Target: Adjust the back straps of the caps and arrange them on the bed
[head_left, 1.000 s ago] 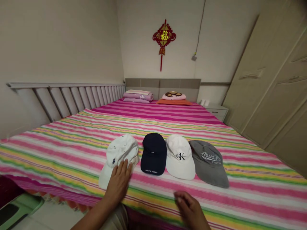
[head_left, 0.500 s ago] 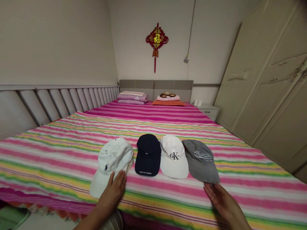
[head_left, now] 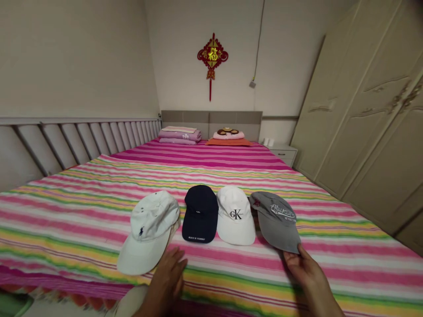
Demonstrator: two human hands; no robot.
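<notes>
Four baseball caps lie side by side on the striped bedsheet (head_left: 79, 215), with their brims towards me. From the left they are a white cap with a navy polo pony (head_left: 148, 224), a navy cap (head_left: 200, 213), a white cap with a black CK logo (head_left: 235, 215) and a grey cap with "Always" stitching (head_left: 274, 220). My right hand (head_left: 306, 273) pinches the grey cap's brim between thumb and fingers. My left hand (head_left: 167, 281) lies open on the sheet, just right of the white polo cap's brim, and holds nothing.
Folded pink bedding (head_left: 180, 135) and a pillow (head_left: 228, 138) lie by the headboard (head_left: 211, 119). A slatted padded panel (head_left: 82, 141) runs along the left side. A tall wardrobe (head_left: 363, 110) stands at the right, with a nightstand (head_left: 284, 154) beyond it.
My right hand has come up to the grey cap's brim and taken it. My left hand has slid off the white polo cap's brim towards the lower right. The view has turned slightly right.
</notes>
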